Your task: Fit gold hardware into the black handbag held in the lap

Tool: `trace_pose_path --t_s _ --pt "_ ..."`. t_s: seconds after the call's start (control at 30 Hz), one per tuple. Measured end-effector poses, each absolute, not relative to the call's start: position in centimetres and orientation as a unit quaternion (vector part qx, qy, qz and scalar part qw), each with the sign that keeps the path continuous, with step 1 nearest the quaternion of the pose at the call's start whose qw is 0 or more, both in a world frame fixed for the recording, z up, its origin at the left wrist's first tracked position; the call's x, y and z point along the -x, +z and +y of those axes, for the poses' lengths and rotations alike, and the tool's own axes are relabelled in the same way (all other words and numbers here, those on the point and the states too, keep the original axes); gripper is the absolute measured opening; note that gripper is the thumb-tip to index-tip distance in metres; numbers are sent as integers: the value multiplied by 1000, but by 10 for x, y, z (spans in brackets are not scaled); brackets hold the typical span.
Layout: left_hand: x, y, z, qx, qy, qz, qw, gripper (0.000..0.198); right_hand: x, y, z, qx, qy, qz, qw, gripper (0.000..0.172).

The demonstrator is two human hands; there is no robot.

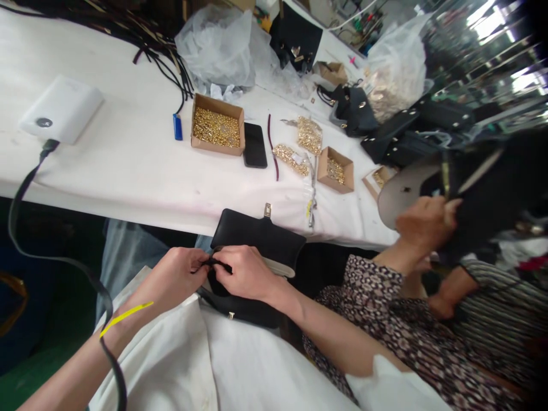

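Note:
A small black handbag (261, 240) with a gold clasp rests against the table's near edge and on my lap. My left hand (177, 274) and my right hand (244, 273) meet at its left end. Both pinch a thin black strap (218, 264) between their closed fingers. More of the strap, with a gold fitting (231, 315), trails below my right hand over a white cloth (205, 354) on my lap.
On the white table (128, 165) are an open box of gold fittings (217, 127), a black phone (255, 145), a blue lighter (177, 127), a smaller box (336, 169), bags of gold parts and a white power bank (62, 108). A co-worker's hand (426, 220) handles a black bag at right.

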State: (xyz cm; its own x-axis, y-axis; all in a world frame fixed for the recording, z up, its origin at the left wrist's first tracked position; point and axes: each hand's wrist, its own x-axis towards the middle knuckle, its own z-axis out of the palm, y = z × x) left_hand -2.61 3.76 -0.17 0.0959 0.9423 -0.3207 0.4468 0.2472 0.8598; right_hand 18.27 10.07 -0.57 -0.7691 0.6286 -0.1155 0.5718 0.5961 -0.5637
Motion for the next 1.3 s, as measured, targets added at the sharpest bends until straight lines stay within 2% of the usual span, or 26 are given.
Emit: trace_pose_path --t_s 0.37,0.87,1.3 --pt "26 -8 41 -573 234 627 474 22 -184 -5 103 332 322 -884 62 12" --pt "25 -5 40 -560 217 650 465 20 -177 -18 96 394 288 -868 91 5" --pt "23 -6 40 -584 214 644 446 19 -181 -14 100 372 291 -877 84 9"
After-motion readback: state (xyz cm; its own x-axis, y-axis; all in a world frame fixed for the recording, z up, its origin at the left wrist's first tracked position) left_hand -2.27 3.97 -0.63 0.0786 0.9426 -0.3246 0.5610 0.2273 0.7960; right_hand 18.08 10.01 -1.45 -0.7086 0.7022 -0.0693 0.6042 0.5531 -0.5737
